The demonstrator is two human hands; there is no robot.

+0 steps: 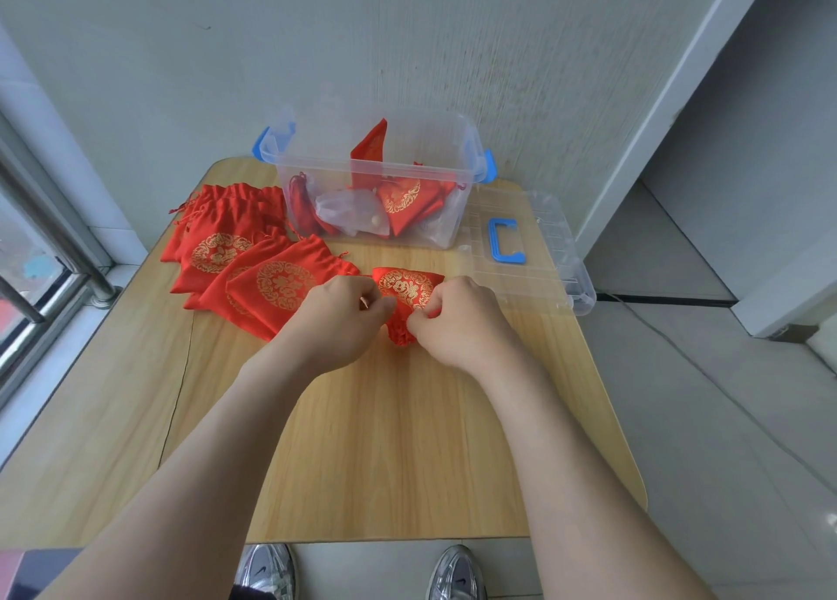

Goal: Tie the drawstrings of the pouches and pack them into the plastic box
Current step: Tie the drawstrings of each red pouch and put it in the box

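Hands meet near the middle of the desk (362, 441) in the head view. The left hand (344, 314) and the right hand (457, 323) both have curled fingers pinching the gathered neck of a red pouch (407, 287), which lies between them (gold emblem facing up). Beyond it stands the plastic box (326, 167), uncovered, with tied pouches (403, 196) inside. Its clear lid (543, 259) lies on the desk just to the right, and a pile of flat pouches (240, 255) lies at the left.

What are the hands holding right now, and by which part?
One red pouch: the left hand and the right hand each pinch its gathered mouth end, nearest the person.
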